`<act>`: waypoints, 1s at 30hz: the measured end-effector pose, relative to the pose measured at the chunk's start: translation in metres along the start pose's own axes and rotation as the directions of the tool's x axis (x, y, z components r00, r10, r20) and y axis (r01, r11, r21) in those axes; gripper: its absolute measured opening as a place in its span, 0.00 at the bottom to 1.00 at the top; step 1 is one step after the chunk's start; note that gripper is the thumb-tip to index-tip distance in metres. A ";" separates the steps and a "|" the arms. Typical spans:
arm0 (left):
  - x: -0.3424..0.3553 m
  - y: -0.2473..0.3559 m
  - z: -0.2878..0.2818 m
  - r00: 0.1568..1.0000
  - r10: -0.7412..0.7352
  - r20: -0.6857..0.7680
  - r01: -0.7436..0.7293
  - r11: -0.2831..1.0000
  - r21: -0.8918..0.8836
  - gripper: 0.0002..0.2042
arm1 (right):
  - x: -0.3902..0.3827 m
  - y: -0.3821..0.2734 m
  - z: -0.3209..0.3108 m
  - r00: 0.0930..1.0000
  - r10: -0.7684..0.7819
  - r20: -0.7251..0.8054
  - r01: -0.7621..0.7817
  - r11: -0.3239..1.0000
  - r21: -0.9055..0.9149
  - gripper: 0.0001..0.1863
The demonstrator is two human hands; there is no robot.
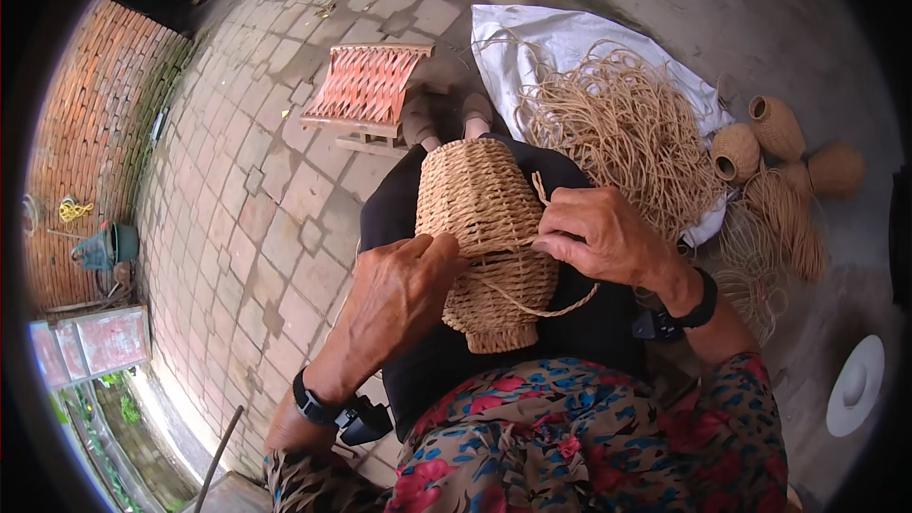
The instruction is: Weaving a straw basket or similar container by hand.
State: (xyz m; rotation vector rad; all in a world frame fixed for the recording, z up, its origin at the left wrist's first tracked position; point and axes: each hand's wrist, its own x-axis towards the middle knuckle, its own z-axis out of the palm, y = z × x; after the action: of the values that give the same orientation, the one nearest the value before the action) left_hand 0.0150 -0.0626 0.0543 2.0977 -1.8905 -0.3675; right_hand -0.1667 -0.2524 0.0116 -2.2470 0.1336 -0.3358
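Observation:
A woven straw-coloured basket lies across my lap, its wide part away from me and its narrow neck toward my body. A gap in the weave crosses its middle, between my hands. My left hand is closed on the basket's left side at that gap, thumb and fingers pressed to the weave. My right hand pinches a twisted cord at the basket's right edge. One cord end sticks up by the right fingers. A loop of cord hangs over the lower part of the basket.
A large heap of loose cord lies on a white sheet at the far right. Beyond it sit several woven vessels and a cord bundle. A low stool with a red woven seat stands ahead. A white lid-like disc lies at right.

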 end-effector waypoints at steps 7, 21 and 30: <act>-0.019 -0.013 0.005 0.998 0.023 0.062 -0.010 0.982 -0.190 0.04 | -0.019 0.016 0.008 0.995 0.082 0.059 -0.086 0.994 0.068 0.08; 0.010 0.007 0.002 0.983 -0.178 -0.052 0.109 0.781 -0.615 0.16 | 0.021 0.044 0.041 0.993 0.120 0.001 0.040 -0.337 0.941 0.18; 0.055 0.024 0.012 0.992 0.078 0.097 -0.007 0.816 -0.577 0.22 | 0.021 0.038 0.054 0.963 0.268 0.012 0.042 -0.196 0.980 0.18</act>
State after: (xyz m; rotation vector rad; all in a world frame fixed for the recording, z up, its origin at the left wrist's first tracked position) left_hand -0.0061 -0.1198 0.0524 1.6440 -1.6027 -0.9418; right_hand -0.1308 -0.2413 -0.0459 -0.4473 0.1085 -0.3600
